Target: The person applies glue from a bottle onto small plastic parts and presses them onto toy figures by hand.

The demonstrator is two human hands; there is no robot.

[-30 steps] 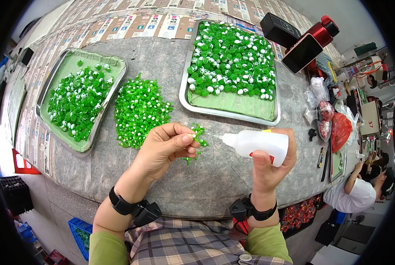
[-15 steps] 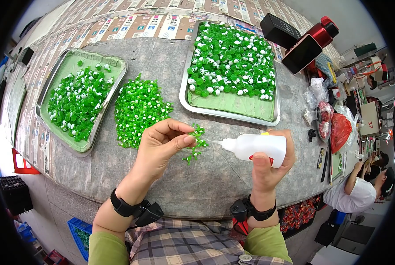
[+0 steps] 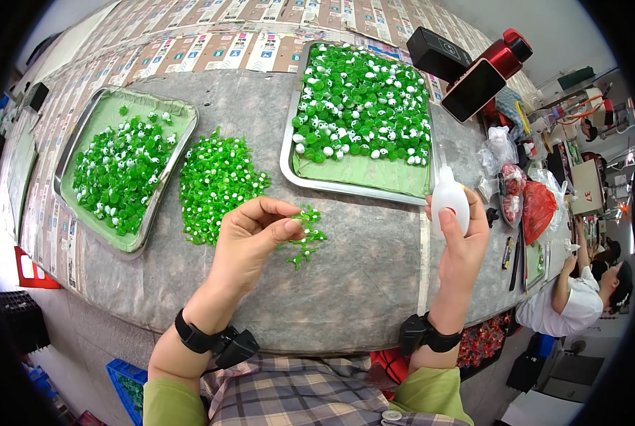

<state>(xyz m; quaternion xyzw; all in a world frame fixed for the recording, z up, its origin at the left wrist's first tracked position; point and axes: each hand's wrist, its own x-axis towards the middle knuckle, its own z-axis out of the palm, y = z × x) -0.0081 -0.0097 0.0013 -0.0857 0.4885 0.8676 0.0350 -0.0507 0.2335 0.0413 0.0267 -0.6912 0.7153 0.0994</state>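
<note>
My right hand [image 3: 466, 248] is wrapped around a white squeeze bottle [image 3: 447, 193], held nearly upright with its thin nozzle pointing away from me. Thumb and forefinger of my left hand [image 3: 243, 241] are pinched together over the table; what sits between them is too small to make out. Just beyond those fingertips lie a few loose green plastic pieces [image 3: 309, 254] with white spots. A larger pile of the same small pieces [image 3: 222, 186] spreads behind my left hand.
At the left stands a metal tray [image 3: 141, 250] of green-and-white parts; a fuller tray [image 3: 353, 189] is farther back. A phone [image 3: 473, 91], red bottle [image 3: 510, 53] and black box [image 3: 438, 53] sit back right. Bags [image 3: 537, 213] line the right; a co-worker [image 3: 576, 302] sits beyond.
My right hand has swung to the right, away from the left fingertips, and tipped the bottle from sideways to upright. The left hand keeps its pinch nearly in place.
</note>
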